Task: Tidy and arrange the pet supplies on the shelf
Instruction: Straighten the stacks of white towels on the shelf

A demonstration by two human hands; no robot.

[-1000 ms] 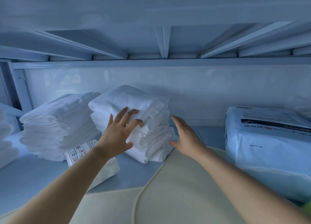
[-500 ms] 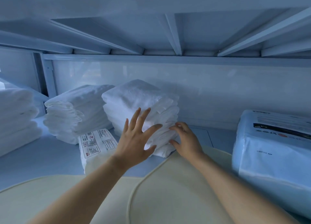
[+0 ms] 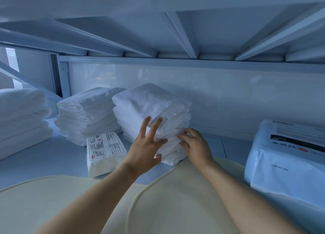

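Touching the towel stack [image 3: 151,102], left fingers [image 3: 146,126] spread, right fingers [image 3: 185,136] curled on its edge.

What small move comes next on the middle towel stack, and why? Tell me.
Probably press the loose lower folds of the towel stack inward to square it: left hand lies flat on its front, right hand touches the ragged lower corner.

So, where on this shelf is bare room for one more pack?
Bare shelf shows between the right towel stack and the big blue package, by the back wall. A second patch lies between the far-left stack and the small labelled pack. The middle stack, that pack and the cream mats crowd the rest.
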